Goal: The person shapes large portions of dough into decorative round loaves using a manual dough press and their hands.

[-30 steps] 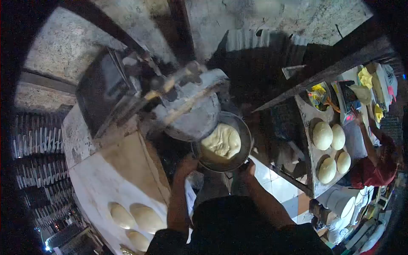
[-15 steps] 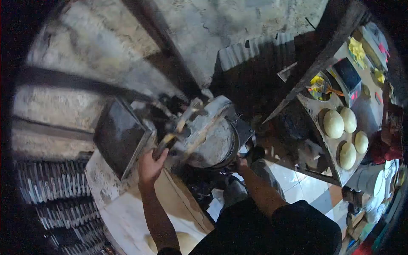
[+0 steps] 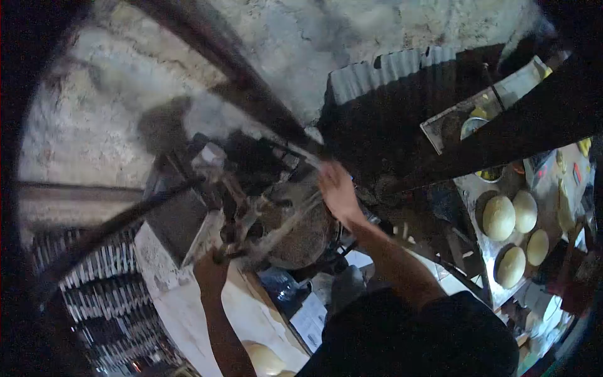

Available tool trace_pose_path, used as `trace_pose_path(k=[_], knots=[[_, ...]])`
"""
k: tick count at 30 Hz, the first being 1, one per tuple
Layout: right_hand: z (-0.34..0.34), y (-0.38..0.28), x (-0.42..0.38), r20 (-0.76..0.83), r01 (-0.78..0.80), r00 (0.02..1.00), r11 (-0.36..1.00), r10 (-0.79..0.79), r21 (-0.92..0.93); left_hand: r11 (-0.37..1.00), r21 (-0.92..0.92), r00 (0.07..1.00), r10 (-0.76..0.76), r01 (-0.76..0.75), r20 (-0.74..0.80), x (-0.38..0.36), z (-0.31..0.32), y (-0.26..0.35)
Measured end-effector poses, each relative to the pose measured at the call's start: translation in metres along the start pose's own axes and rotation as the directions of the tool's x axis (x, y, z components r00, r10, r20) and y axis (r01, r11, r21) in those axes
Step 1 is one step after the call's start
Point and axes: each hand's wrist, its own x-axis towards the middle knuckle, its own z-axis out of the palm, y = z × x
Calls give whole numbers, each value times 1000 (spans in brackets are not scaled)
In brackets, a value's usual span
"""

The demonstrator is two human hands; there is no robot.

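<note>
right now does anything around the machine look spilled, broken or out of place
Nothing clearly stands out. The left hand is at the machine's lower edge and the right hand reaches over its top. The dough rounds sit in neat pairs on the board to the right. The machine itself is blurred, so small damage cannot be ruled out.

- A rough, mottled plaster wall (image 3: pixel 352 31) fills the top of the view, pale grey and stained.
- A sheet of corrugated metal (image 3: pixel 396 69) leans against the wall, with deep shadow below it.
- Dark beams (image 3: pixel 207 50) cross the wall diagonally.
- At left, a stack of dark slatted racks (image 3: pixel 94 295) sits in dim light.
- A pale floured surface (image 3: pixel 188 314) runs along the lower left.
- Light floor tiles (image 3: pixel 361 259) show low in the middle.
- At right, a narrow board (image 3: pixel 483 242) holds four round dough balls (image 3: pixel 499 217), with clutter beyond it.
- Light is dim; the edges fall to black.
</note>
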Motion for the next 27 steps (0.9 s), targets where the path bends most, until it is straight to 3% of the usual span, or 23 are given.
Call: trace_pose_path(k=[1, 2, 3, 4, 6, 7, 8, 9, 10, 12, 13, 14, 15, 18, 21, 24, 25, 27], knots=[[22, -89, 11, 228, 94, 967, 990, -115, 101, 990, 137, 999, -21, 16, 33, 0, 5, -5], [50, -154, 17, 349, 221, 912, 975, -215, 22, 997, 82, 1000, -3, 0, 30, -2, 6, -8], [86, -217, 7, 416, 369, 790, 891, -450, 263, 999, 26, 1000, 18, -18, 16, -3, 6, -12], [131, -254, 4, 328, 709, 516, 609, -791, 356, 998, 54, 1000, 25, -26, 9, -3, 15, -21], [186, -334, -33, 586, 673, 272, 586, -763, 451, 996, 85, 1000, 13, -16, 28, -2, 23, -30], [207, -347, -62, 709, 534, 283, 720, -646, 443, 996, 86, 999, -7, 3, 53, -1, 22, -28], [205, -358, -91, 818, 477, 311, 824, -483, 306, 997, 70, 999, 44, -43, -21, -2, 19, -24], [228, -345, -98, 684, 648, 320, 678, -656, 347, 995, 55, 991, 91, -86, -96, -4, 15, -20], [268, -320, -74, 531, 765, 265, 511, -805, 393, 988, -53, 976, 136, -147, -172, -10, 14, -20], [345, -272, -29, 165, 918, 93, 149, -982, 368, 992, -3, 989, 125, -126, -79, -2, 26, -26], [257, -313, -91, 563, 932, 300, 362, -770, -2, 996, 20, 996, 88, -87, -16, 5, 28, -22], [193, -322, -116, 664, 908, 385, 391, -641, -150, 997, 49, 998, 50, -52, 47, 11, 30, -18], [172, -306, -150, 694, 885, 446, 392, -566, -250, 996, -85, 999, 37, -38, -12, -7, 25, -19], [61, -293, -225, 645, 690, 719, 382, -260, -615, 985, -144, 994, 84, -93, -63, -23, 24, -22], [0, -283, -299, 398, 354, 914, 325, 76, -877, 962, -264, 992, 36, -66, -117, -22, 32, -32], [-21, -281, -353, 35, -65, 919, 238, 393, -969, 972, -151, 979, 164, -181, -121, -30, 36, -40], [-22, -280, -366, -83, -204, 871, 202, 484, -958, 950, -301, 989, 43, -84, -138, -41, 19, -30], [-23, -267, -382, -274, -453, 723, 135, 634, -881, 937, -348, 994, -20, -18, -104, -40, 20, -28]])
